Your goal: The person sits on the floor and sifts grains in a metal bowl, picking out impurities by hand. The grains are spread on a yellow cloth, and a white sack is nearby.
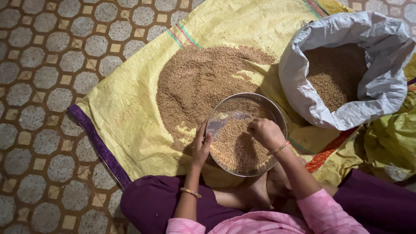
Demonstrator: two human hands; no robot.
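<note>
From the head camera, you sit cross-legged on the patterned tile floor [39, 86] with the round shiny steel plate [225, 110] tilted over your lap, its far rim above the yellow woven plastic mat [125, 108]. Your left hand [201, 147] clasps the plate's near-left rim, thumb inside and fingers curled under. Your right hand [264, 132] is bunched narrow, fingertips down in the brown grain [236, 149] heaped in the plate's lower half; you cannot tell whether it pinches anything.

Judge the plate stiff, smooth and likely slippery, and heavier on its loaded side, so the rim is the place to hold, with fingers beneath. The grain is loose, dry and light, and it would run off at any steeper tilt.

The plate's upper part is bare and mirror-bright. A wide spread of the same grain [199, 78] lies on the mat just beyond. To the right stands an open grey woven sack [381, 91], its mouth rolled back.
</note>
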